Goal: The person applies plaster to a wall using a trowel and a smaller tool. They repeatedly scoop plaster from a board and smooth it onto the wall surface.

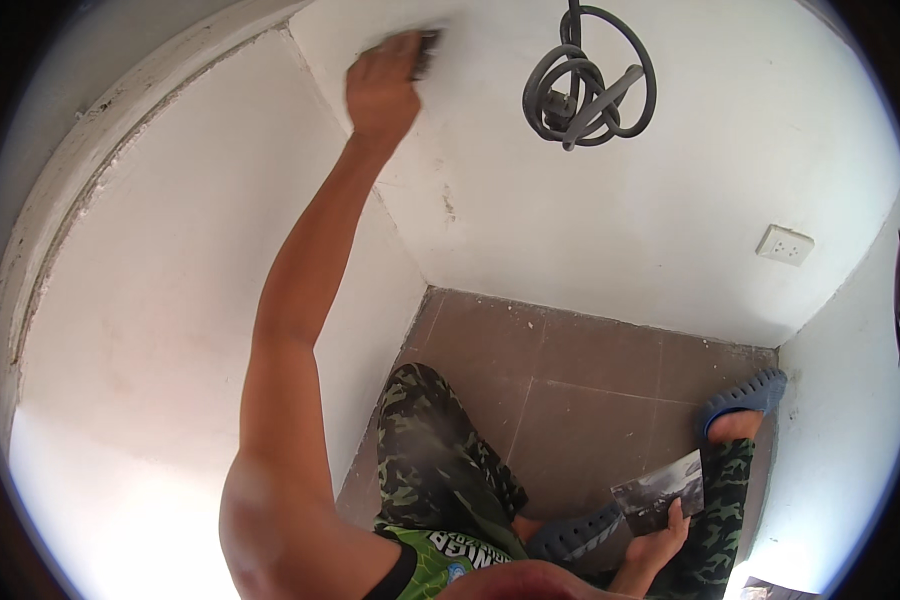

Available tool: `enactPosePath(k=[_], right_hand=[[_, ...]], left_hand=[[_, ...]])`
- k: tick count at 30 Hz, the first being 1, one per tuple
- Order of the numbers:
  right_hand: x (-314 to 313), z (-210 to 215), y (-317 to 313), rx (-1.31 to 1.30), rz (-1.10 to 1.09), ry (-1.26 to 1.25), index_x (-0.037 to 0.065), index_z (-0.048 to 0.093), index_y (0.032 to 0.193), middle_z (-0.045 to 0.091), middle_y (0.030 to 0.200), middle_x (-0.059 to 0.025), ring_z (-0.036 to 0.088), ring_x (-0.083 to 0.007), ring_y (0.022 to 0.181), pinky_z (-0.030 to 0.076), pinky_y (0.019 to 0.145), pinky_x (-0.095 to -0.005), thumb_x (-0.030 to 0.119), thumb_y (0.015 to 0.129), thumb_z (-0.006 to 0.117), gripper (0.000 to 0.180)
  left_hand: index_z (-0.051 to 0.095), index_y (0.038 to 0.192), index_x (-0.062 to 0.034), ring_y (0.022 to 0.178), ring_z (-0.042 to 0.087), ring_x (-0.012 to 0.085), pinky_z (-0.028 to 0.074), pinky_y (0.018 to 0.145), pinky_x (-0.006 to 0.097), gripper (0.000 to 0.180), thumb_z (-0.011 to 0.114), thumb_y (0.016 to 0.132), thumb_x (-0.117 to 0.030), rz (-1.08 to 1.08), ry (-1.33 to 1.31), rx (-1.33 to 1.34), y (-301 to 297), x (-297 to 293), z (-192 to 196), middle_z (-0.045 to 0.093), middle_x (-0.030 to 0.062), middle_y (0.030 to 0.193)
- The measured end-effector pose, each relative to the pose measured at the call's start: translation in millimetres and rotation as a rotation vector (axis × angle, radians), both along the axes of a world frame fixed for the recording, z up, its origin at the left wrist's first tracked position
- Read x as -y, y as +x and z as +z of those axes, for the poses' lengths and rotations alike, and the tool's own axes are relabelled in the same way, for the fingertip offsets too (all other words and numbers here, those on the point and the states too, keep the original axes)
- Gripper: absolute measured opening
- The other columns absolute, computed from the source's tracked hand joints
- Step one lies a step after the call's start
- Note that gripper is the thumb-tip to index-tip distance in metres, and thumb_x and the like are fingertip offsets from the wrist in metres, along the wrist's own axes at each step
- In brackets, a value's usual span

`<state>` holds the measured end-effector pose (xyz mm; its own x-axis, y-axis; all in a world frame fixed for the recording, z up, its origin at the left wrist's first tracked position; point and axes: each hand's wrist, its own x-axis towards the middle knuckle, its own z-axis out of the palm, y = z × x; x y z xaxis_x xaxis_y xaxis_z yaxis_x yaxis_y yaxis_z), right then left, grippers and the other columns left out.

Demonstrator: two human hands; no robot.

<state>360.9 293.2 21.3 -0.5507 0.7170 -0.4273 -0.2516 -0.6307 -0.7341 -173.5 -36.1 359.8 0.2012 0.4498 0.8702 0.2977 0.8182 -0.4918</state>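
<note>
My left arm stretches up to the white wall (pixel 690 190), where my left hand (pixel 382 88) is closed around a small dark flat piece (pixel 427 52) with pale streaks. Motion blurs that piece, and its exact kind cannot be made out. It is at or very close to the wall's surface. Low on the right, my right hand (pixel 660 545) grips a dark rectangular sheet (pixel 660 490) by its lower edge, thumb on top. Whitish smears cover part of this sheet, which is held over my lap near my right leg.
A coiled grey cable (pixel 585 95) with a plug hangs on the wall, right of my left hand. Lower right is a white wall socket (pixel 785 245). Brown floor tiles (pixel 570 430) lie below. My legs in camouflage trousers (pixel 425 440) and blue clogs (pixel 745 400) take up the corner.
</note>
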Motion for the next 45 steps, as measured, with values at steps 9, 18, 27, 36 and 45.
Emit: enactPosePath(k=[9, 18, 27, 36, 45], right_hand=[[-8.0, -11.3, -1.9, -0.002, 0.006, -0.024, 0.004, 0.059, 0.135, 0.065, 0.124, -0.0087, 0.064, -0.025, 0.112, 0.052, 0.095, -0.0422, 0.013, 0.094, 0.064, 0.042], [0.2, -0.8, -9.8, 0.004, 0.019, 0.003, 0.003, 0.059, 0.135, 0.065, 0.124, -0.0088, 0.064, -0.0251, 0.112, 0.052, 0.095, -0.0423, 0.013, 0.094, 0.063, 0.042], [-6.0, -7.0, -4.2, 0.085, -0.019, 0.018, 0.002, 0.059, 0.135, 0.065, 0.122, -0.0092, 0.065, -0.0256, 0.109, 0.053, 0.095, -0.042, 0.014, 0.095, 0.063, 0.041], [-0.2, -7.7, -10.0, 0.06, -0.022, -0.025, 0.002, 0.058, 0.135, 0.065, 0.123, -0.0095, 0.065, -0.026, 0.109, 0.052, 0.094, -0.0425, 0.012, 0.095, 0.062, 0.042], [-3.2, -10.4, -9.1, 0.055, -0.031, -0.008, 0.002, 0.059, 0.134, 0.066, 0.121, -0.0091, 0.066, -0.0258, 0.108, 0.053, 0.093, -0.0428, 0.011, 0.095, 0.062, 0.04]], left_hand=[[0.07, 0.116, -0.0035, 0.095, 0.07, 0.039, 0.055, 0.079, 0.052, 0.029, 0.05, 0.101, -0.019, 0.152, 0.869, 0.441, -20.4, 37.2, 64.5, 0.073, 0.0208, 0.107], [0.064, 0.131, -0.0082, 0.108, 0.063, 0.0362, 0.055, 0.089, 0.047, 0.038, 0.06, 0.097, -0.024, 0.114, 0.503, 0.315, 6.9, -72.9, 36.1, 0.068, 0.0107, 0.127], [0.069, 0.128, -0.0157, 0.101, 0.067, 0.0261, 0.054, 0.085, 0.038, 0.056, 0.062, 0.076, 0.002, -0.013, 0.13, -0.021, 17.1, -35.0, 35.6, 0.072, 0.0025, 0.121], [0.065, 0.132, -0.0107, 0.116, 0.06, 0.0332, 0.045, 0.101, 0.047, 0.056, 0.061, 0.078, 0.003, -0.032, 0.0, -0.021, -16.9, -40.5, 64.5, 0.065, 0.0107, 0.131], [0.064, 0.135, -0.0126, 0.117, 0.059, 0.0311, 0.043, 0.101, 0.045, 0.06, 0.062, 0.077, 0.002, 0.014, 0.036, -0.096, -5.5, -38.7, 56.4, 0.064, 0.0088, 0.129]])
